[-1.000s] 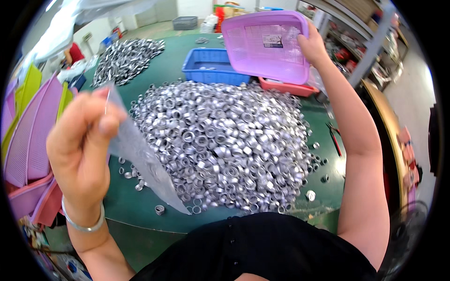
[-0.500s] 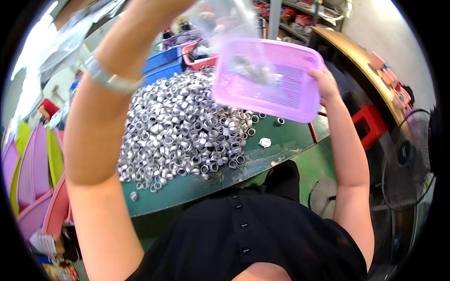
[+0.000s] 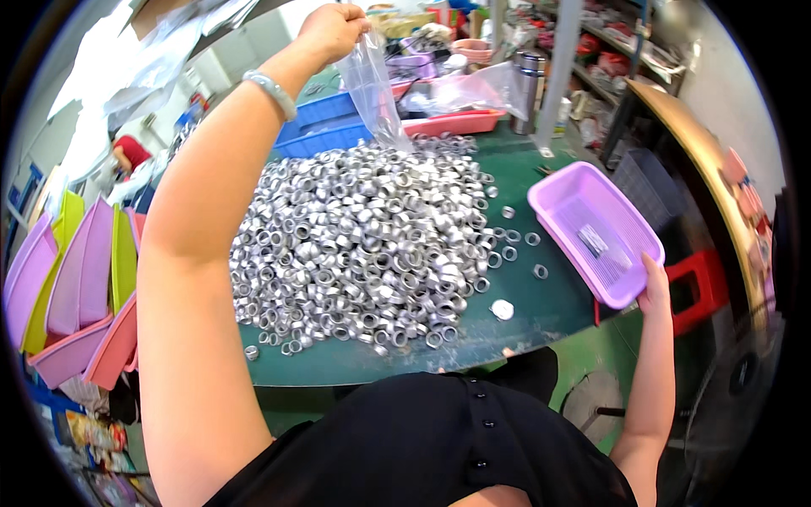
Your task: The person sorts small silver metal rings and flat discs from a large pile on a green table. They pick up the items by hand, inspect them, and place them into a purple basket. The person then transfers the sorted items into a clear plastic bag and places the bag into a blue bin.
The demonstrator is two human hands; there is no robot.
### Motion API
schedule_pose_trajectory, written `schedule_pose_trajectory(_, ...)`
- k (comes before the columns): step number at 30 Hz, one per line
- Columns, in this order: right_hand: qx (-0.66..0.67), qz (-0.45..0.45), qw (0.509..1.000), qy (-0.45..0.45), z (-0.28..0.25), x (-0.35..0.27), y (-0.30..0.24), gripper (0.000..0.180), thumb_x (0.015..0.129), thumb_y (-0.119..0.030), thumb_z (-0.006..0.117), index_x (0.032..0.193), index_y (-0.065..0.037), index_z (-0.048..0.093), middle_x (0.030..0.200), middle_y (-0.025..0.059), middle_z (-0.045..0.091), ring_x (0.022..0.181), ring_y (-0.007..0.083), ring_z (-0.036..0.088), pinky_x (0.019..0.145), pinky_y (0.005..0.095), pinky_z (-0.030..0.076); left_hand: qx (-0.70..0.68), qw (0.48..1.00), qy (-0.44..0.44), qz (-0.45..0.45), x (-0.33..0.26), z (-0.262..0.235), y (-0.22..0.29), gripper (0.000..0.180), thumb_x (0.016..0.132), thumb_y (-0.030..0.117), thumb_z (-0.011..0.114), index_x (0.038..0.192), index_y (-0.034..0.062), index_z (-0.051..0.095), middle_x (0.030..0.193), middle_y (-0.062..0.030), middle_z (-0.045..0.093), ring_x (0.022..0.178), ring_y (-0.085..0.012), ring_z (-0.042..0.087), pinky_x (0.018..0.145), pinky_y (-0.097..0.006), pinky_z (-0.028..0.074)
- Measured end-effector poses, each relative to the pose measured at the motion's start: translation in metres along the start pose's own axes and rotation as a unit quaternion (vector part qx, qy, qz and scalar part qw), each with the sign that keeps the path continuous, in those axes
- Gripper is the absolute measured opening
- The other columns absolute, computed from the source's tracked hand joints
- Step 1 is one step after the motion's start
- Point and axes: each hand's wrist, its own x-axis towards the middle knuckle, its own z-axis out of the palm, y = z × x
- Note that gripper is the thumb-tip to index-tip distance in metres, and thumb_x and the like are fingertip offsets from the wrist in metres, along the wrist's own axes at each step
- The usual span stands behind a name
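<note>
My left hand [image 3: 336, 32] is raised at the top, closed on the upper end of a clear plastic bag [image 3: 372, 89]. The bag hangs limp, its lower end at the back of a large heap of grey metal rings [image 3: 363, 237]. On the right, my right hand [image 3: 654, 289] grips the near rim of a purple plastic basket [image 3: 553, 201]. The basket is tilted, with its inside facing up towards me. A small clear packet with something dark in or on it [image 3: 593, 241] lies on its bottom.
The heap covers much of the green table [image 3: 541, 325], with a few loose rings and a crumpled white piece [image 3: 502, 309] beside it. Behind stand a blue crate [image 3: 325, 127], a red tray [image 3: 456, 122] and a steel flask [image 3: 525, 91]. Purple and green bins [image 3: 80, 270] stack at left.
The basket has moved right and away from the bag, which earlier hung in front of it. My left hand has come into view, and the bag now hangs over the back of the heap.
</note>
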Motion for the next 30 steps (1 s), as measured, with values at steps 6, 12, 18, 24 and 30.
schedule_pose_trajectory(6,-0.07,0.023,0.989,0.126,-0.018,0.0,-0.014,0.051,0.082,-0.034,0.055,0.121,-0.005,0.037,0.104,0.0081,0.052,0.093,0.0191,0.053,0.076,0.0347,0.045,0.188,0.982,0.002,0.001,0.039,0.005,-0.131,0.015,0.078,0.016,0.053,0.084,0.0052,0.06,0.072,-0.0063,0.06,0.066,-0.0179,0.055,0.063,-0.029,0.043)
schedule_pose_trajectory(12,-0.342,0.02,0.901,0.266,0.003,-0.027,-0.043,0.066,0.081,-0.041,0.053,0.131,-0.008,0.026,0.123,0.0059,0.043,0.109,0.018,0.043,0.087,0.0336,0.033,0.217,0.976,-0.009,0.0,0.076,-0.019,-0.239,0.013,0.079,0.015,0.05,0.083,0.0093,0.061,0.084,-0.0116,0.061,0.08,-0.0308,0.057,0.069,-0.036,0.044)
schedule_pose_trajectory(18,-0.369,-0.056,0.904,0.21,0.004,-0.056,-0.034,0.039,0.089,-0.019,0.047,0.124,-0.002,0.04,0.119,0.008,0.046,0.106,0.0136,0.044,0.09,0.0245,0.031,0.261,0.964,-0.048,0.002,0.096,0.005,-0.305,0.015,0.081,0.016,0.048,0.085,0.008,0.059,0.089,-0.0134,0.06,0.084,-0.0318,0.056,0.072,-0.038,0.044)
schedule_pose_trajectory(24,-0.429,-0.095,0.877,0.195,0.051,-0.061,-0.032,0.037,0.09,-0.015,0.043,0.124,-0.001,0.039,0.124,0.0076,0.043,0.111,0.0154,0.042,0.093,0.0257,0.031,0.278,0.961,-0.002,0.009,0.097,0.019,-0.365,0.011,0.08,0.012,0.051,0.084,0.0076,0.06,0.088,-0.0131,0.06,0.085,-0.0313,0.056,0.073,-0.038,0.045)
schedule_pose_trajectory(30,-0.483,-0.11,0.851,0.175,0.07,-0.049,-0.042,0.036,0.09,-0.012,0.04,0.124,-0.001,0.039,0.129,0.0066,0.037,0.11,0.0156,0.043,0.091,0.0254,0.034,0.398,0.917,-0.015,-0.023,0.086,0.024,-0.419,0.014,0.075,0.006,0.049,0.083,0.0064,0.061,0.094,-0.0143,0.058,0.092,-0.031,0.053,0.081,-0.036,0.041)
